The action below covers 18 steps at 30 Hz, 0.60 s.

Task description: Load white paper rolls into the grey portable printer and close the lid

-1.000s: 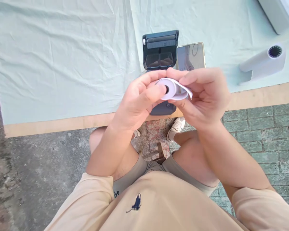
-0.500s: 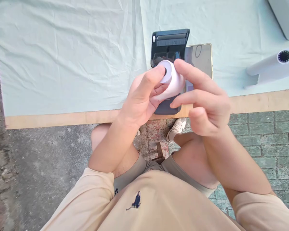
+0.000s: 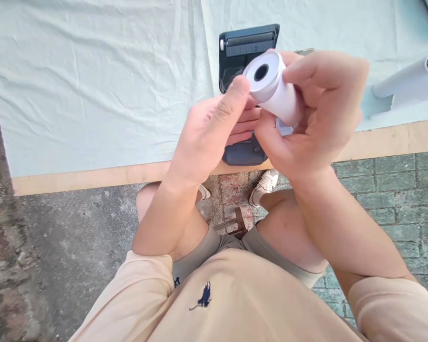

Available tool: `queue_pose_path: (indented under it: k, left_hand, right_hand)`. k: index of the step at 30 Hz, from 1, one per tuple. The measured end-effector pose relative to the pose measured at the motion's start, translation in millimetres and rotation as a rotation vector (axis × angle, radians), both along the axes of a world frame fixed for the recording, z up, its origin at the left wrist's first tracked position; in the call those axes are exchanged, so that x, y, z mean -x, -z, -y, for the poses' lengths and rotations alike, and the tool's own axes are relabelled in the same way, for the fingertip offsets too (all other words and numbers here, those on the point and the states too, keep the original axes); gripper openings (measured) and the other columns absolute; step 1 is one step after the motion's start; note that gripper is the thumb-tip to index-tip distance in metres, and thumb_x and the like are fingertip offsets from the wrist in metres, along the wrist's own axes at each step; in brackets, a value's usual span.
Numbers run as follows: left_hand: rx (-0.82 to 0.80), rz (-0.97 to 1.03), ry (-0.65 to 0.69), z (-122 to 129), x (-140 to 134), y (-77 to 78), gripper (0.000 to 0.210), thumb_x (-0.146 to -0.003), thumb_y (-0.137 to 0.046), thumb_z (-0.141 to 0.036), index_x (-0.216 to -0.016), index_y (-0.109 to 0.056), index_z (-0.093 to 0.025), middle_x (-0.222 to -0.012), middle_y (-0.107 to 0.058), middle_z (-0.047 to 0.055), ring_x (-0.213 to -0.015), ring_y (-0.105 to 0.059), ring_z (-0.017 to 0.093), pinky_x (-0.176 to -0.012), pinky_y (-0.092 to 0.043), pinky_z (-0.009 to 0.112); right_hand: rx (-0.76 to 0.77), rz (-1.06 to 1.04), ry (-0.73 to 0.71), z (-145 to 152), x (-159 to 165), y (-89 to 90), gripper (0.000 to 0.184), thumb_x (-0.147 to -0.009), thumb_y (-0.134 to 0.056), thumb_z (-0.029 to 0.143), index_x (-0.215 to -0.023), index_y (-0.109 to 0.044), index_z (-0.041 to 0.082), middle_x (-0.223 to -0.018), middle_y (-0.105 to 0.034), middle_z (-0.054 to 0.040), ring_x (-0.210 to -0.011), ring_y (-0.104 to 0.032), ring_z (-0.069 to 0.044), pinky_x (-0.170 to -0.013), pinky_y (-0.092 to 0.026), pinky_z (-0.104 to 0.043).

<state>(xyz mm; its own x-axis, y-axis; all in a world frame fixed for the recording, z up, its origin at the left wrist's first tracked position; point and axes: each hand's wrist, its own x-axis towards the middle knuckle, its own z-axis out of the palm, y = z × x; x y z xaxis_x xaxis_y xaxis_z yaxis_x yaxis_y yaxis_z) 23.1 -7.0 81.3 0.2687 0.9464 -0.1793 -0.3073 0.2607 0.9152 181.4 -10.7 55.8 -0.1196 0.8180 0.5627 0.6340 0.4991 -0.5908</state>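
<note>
While our right hand (image 3: 319,114) grasped the white paper roll (image 3: 283,97) at the frame's upper centre, our left hand (image 3: 209,135), unclenched, hung by its near end; we judged the roll light, smooth, easily creased, best held round its side.

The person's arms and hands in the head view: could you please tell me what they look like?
The left hand and right hand are bare, with no glove, ring or watch showing. The left sleeve and right sleeve are short, beige and unmarked where visible, ending near the elbows.
</note>
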Motion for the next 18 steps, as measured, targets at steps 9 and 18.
queue_pose_path:
  k: [9,18]
  left_hand:
    - [-0.117,-0.738,-0.185,-28.7,27.4,34.8,0.037,-0.098,-0.062,-0.040,-0.066,-0.064,-0.021,-0.060,-0.056,-0.002,-0.057,-0.053,0.011,-0.058,-0.035,0.032]
    - [-0.095,-0.664,-0.260,-32.5,20.0,34.3,0.038,-0.102,-0.050,-0.034,-0.070,-0.067,-0.021,-0.066,-0.065,0.001,-0.058,-0.059,0.014,-0.061,-0.039,0.034]
  right_hand:
    - [0.292,0.461,-0.072,-22.7,-6.3,-4.9,0.036,-0.082,-0.047,0.008,-0.114,-0.056,0.024,-0.085,-0.070,-0.0010,-0.076,-0.065,-0.020,-0.095,-0.050,-0.041]
    - [0.420,0.529,-0.109,-35.1,-0.9,-11.8,0.032,-0.078,-0.049,0.006,-0.102,-0.054,0.026,-0.090,-0.072,-0.0039,-0.093,-0.068,-0.027,-0.095,-0.046,-0.046]
